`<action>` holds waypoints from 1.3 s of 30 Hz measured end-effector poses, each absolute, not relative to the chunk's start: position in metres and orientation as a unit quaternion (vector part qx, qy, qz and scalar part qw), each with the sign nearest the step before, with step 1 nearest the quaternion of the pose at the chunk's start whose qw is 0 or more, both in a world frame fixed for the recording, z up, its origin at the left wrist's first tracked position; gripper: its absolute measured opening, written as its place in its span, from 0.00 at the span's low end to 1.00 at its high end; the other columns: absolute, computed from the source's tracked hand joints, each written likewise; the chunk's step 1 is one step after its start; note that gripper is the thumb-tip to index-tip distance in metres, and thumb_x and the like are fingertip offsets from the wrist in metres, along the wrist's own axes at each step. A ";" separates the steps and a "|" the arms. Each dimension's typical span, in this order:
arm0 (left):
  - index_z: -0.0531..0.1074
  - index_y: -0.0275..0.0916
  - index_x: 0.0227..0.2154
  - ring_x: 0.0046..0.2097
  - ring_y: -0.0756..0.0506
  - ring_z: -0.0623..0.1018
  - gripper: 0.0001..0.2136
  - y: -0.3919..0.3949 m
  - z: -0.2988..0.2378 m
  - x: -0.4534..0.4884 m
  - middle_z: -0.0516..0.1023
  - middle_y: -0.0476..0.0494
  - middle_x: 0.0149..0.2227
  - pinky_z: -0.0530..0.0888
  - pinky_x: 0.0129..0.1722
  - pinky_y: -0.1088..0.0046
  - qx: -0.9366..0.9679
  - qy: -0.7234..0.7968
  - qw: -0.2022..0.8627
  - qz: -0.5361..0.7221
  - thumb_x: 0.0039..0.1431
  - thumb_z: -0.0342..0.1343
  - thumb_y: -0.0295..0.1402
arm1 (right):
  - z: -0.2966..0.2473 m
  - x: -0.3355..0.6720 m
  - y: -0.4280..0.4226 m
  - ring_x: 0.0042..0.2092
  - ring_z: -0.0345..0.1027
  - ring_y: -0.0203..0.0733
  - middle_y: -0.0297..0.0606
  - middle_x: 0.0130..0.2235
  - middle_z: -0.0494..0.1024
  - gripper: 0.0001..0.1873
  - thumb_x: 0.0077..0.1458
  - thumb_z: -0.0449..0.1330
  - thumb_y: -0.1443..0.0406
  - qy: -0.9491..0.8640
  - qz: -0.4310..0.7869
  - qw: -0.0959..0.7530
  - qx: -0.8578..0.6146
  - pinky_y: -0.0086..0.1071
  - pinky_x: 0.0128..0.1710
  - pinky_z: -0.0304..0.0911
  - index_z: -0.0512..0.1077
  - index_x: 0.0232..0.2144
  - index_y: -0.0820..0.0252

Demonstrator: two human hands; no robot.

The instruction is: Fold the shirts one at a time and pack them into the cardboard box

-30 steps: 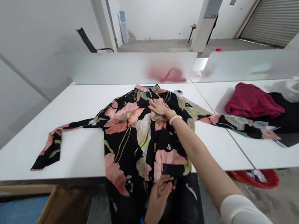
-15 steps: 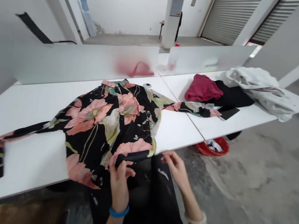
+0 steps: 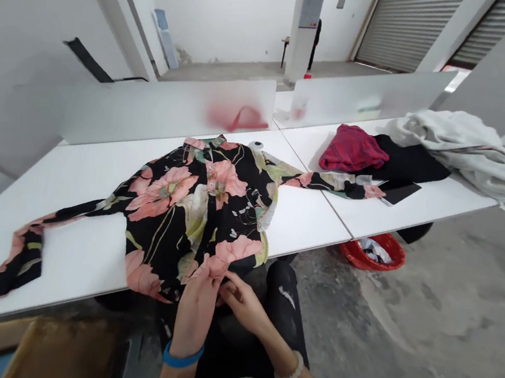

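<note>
A black shirt [image 3: 160,214] with large pink flowers lies spread on the white table [image 3: 81,253], collar away from me and both sleeves stretched out sideways. Its lower hem hangs over the near edge. My left hand [image 3: 197,306], with a blue band at the wrist, is closed on the hem near the button front. Close beside it, my right hand [image 3: 242,299], wearing a pale beaded bracelet, pinches the same hem, fingertips almost meeting the left ones. Some fingertips of both hands are hidden by the cloth and each other.
On the right of the table lie a red checked garment [image 3: 353,149], a black cloth [image 3: 416,162] and a pale grey garment [image 3: 467,143]. Frosted dividers [image 3: 152,104] line the back. A red basket [image 3: 375,264] stands on the floor below. A brown box [image 3: 64,350] sits lower left.
My right hand has moved left from beside the table edge to the hem next to my left hand. The rolled bit of hem has been let down. The view has shifted slightly.
</note>
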State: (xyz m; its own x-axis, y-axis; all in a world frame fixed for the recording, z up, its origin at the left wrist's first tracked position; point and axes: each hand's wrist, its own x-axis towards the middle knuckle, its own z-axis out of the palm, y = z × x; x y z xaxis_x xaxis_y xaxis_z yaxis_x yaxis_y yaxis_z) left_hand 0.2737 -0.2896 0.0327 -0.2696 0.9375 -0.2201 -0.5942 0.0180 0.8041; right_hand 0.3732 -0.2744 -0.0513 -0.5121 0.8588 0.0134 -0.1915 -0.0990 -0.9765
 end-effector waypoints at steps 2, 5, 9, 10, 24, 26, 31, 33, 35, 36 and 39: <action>0.75 0.39 0.36 0.52 0.44 0.72 0.13 -0.291 0.038 0.268 0.75 0.42 0.47 0.69 0.52 0.64 0.197 0.400 0.589 0.674 0.58 0.51 0.41 | -0.042 0.365 -0.267 0.32 0.70 0.36 0.33 0.34 0.75 0.25 0.58 0.54 0.57 -0.537 0.678 0.414 -0.284 0.33 0.37 0.66 0.60 0.56 0.54; 0.76 0.45 0.37 0.58 0.43 0.67 0.15 -0.290 0.038 0.249 0.75 0.47 0.50 0.61 0.59 0.57 0.165 0.349 0.608 0.694 0.61 0.44 0.40 | -0.025 0.371 -0.258 0.29 0.69 0.35 0.35 0.36 0.75 0.16 0.60 0.50 0.59 -0.552 0.614 0.466 -0.316 0.32 0.35 0.66 0.65 0.50 0.54; 0.76 0.48 0.35 0.61 0.49 0.63 0.15 -0.284 0.028 0.223 0.77 0.51 0.47 0.59 0.60 0.63 0.124 0.320 0.595 0.727 0.63 0.42 0.36 | -0.008 0.408 -0.252 0.35 0.69 0.39 0.39 0.36 0.75 0.14 0.62 0.46 0.65 -0.647 0.352 0.518 -0.434 0.36 0.40 0.66 0.72 0.38 0.56; 0.75 0.47 0.35 0.62 0.49 0.62 0.14 -0.283 0.025 0.220 0.77 0.50 0.48 0.61 0.59 0.65 0.124 0.321 0.599 0.723 0.63 0.43 0.38 | -0.007 0.418 -0.250 0.41 0.69 0.42 0.41 0.39 0.75 0.14 0.62 0.47 0.66 -0.665 0.278 0.519 -0.460 0.39 0.44 0.64 0.72 0.39 0.56; 0.77 0.45 0.38 0.51 0.44 0.74 0.10 -0.310 -0.016 0.229 0.76 0.46 0.49 0.70 0.49 0.66 0.090 0.322 0.741 0.583 0.58 0.51 0.35 | -0.010 0.481 -0.284 0.29 0.66 0.37 0.34 0.28 0.70 0.06 0.55 0.52 0.71 -0.697 0.078 0.519 -0.489 0.31 0.26 0.61 0.66 0.32 0.55; 0.76 0.43 0.39 0.53 0.39 0.73 0.11 -0.318 -0.019 0.231 0.75 0.42 0.51 0.69 0.50 0.60 0.126 0.372 0.758 0.521 0.56 0.55 0.38 | -0.015 0.491 -0.297 0.28 0.65 0.36 0.32 0.27 0.68 0.07 0.54 0.54 0.72 -0.661 0.059 0.550 -0.507 0.30 0.27 0.60 0.63 0.29 0.54; 0.76 0.38 0.36 0.50 0.36 0.75 0.13 -0.340 -0.036 0.231 0.76 0.35 0.48 0.66 0.52 0.56 0.233 0.512 0.716 0.413 0.50 0.62 0.40 | -0.043 0.511 -0.315 0.32 0.64 0.38 0.33 0.30 0.68 0.09 0.53 0.56 0.72 -0.656 0.039 0.531 -0.536 0.32 0.31 0.61 0.65 0.36 0.55; 0.75 0.37 0.36 0.48 0.37 0.76 0.14 -0.345 -0.047 0.229 0.77 0.34 0.46 0.66 0.52 0.57 0.237 0.538 0.701 0.403 0.50 0.62 0.41 | -0.051 0.515 -0.319 0.33 0.64 0.39 0.35 0.32 0.68 0.09 0.54 0.54 0.71 -0.672 0.070 0.484 -0.555 0.33 0.31 0.62 0.66 0.38 0.55; 0.75 0.38 0.39 0.47 0.38 0.76 0.16 -0.348 -0.057 0.225 0.77 0.34 0.46 0.66 0.52 0.57 0.211 0.542 0.689 0.432 0.48 0.64 0.41 | -0.056 0.514 -0.319 0.37 0.65 0.41 0.38 0.35 0.69 0.10 0.54 0.53 0.70 -0.680 0.113 0.453 -0.566 0.34 0.33 0.63 0.66 0.39 0.56; 0.74 0.38 0.40 0.46 0.38 0.76 0.18 -0.348 -0.061 0.223 0.77 0.34 0.46 0.67 0.52 0.56 0.192 0.535 0.683 0.458 0.47 0.65 0.41 | -0.058 0.513 -0.317 0.39 0.65 0.42 0.39 0.37 0.68 0.10 0.55 0.52 0.70 -0.676 0.127 0.451 -0.569 0.36 0.35 0.64 0.66 0.40 0.56; 0.74 0.38 0.38 0.47 0.37 0.76 0.20 -0.344 -0.070 0.217 0.76 0.34 0.47 0.68 0.51 0.55 0.140 0.508 0.651 0.547 0.44 0.65 0.43 | -0.063 0.507 -0.306 0.45 0.64 0.45 0.42 0.42 0.68 0.11 0.57 0.50 0.68 -0.660 0.137 0.459 -0.578 0.41 0.43 0.64 0.65 0.43 0.57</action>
State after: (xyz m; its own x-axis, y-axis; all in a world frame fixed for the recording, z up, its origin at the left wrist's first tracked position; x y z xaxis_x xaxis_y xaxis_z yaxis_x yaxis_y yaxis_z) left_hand 0.2175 -0.3435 -0.0699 -0.1146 0.8541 -0.5073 -0.5702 0.3617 0.7376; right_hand 0.5068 -0.3064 -0.0629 0.0900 0.8897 0.4477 0.6373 0.2939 -0.7124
